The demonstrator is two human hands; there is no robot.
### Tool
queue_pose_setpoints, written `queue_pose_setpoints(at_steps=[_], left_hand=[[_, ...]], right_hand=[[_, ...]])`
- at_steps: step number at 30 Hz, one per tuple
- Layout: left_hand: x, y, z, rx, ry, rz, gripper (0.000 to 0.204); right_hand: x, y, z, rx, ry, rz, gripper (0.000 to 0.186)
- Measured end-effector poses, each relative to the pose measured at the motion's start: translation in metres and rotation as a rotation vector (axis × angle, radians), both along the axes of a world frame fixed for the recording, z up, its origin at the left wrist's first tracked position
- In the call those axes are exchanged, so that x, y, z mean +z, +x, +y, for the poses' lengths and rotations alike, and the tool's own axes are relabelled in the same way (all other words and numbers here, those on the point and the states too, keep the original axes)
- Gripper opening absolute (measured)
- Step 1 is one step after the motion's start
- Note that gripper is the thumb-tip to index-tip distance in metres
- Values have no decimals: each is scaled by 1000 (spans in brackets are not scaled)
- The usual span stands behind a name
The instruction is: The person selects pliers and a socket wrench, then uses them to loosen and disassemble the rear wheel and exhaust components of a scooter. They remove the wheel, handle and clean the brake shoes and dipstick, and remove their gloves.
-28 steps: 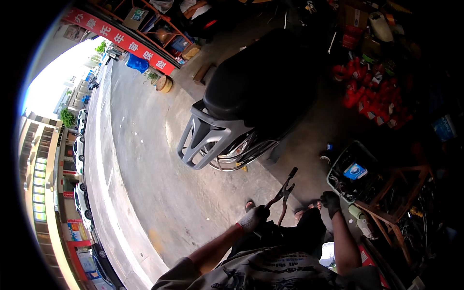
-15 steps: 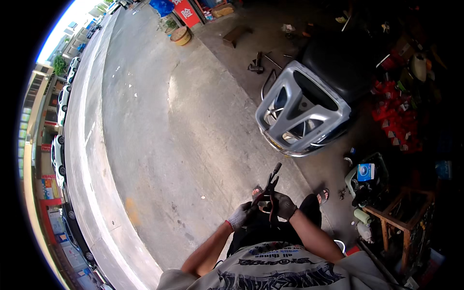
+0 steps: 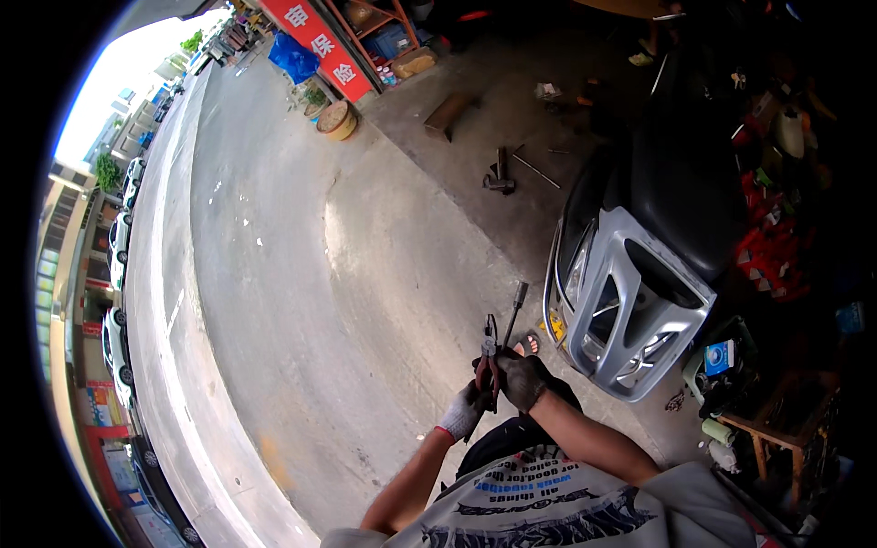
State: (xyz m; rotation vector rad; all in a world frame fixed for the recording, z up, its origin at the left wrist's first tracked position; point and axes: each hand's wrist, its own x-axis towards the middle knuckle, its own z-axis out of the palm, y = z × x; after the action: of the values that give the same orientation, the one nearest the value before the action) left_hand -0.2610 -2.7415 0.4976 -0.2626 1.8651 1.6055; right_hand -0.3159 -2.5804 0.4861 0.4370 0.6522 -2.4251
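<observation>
A pair of pliers (image 3: 491, 354) with dark red handles points away from me, held between my two gloved hands. My left hand (image 3: 463, 410), in a grey-white glove, is closed round the lower part of the handles. My right hand (image 3: 523, 380), its glove darker, presses against the other side of the pliers. From its fingers rises a long-shafted socket driver (image 3: 517, 308) with a thick dark tip. The finger ends are partly hidden behind the handles. To the right of my hands stands a scooter with a silver rear rack (image 3: 598, 315) and black seat (image 3: 685, 196).
A hammer (image 3: 499, 178) and thin rod (image 3: 537, 172) lie on the floor ahead, near a low wooden stool (image 3: 449, 114). A wooden frame (image 3: 776, 425) and a bin topped by a blue box (image 3: 719, 357) stand right. Farther off is a round planter (image 3: 337, 121).
The view has turned, so the scooter sits farther right and lower. The pliers' handles have come closer together, and the socket driver now stands apart from the jaws, to their right.
</observation>
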Motion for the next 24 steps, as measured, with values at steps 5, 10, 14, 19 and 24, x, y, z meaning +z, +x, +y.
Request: queue_pose_setpoints(at_steps=[5,10,14,19,24], left_hand=[[-12,-169,22,-311,-445,282,24],[-28,-322,60,-144,-226,15,20],[-41,-432,96,-648,-236,386,31],[-107,-580,116,-1260,-331,253,22],[-152,-694,139,-919,-183,-641,8]], right_hand=[[9,-148,2,-294,371,-66,16],[-21,-263,23,-498,720,-85,21],[-46,-336,49,-449,1064,-134,17],[-78,-427,63,-356,1377,-262,19],[-165,-451,61,-319,1424,-203,31]])
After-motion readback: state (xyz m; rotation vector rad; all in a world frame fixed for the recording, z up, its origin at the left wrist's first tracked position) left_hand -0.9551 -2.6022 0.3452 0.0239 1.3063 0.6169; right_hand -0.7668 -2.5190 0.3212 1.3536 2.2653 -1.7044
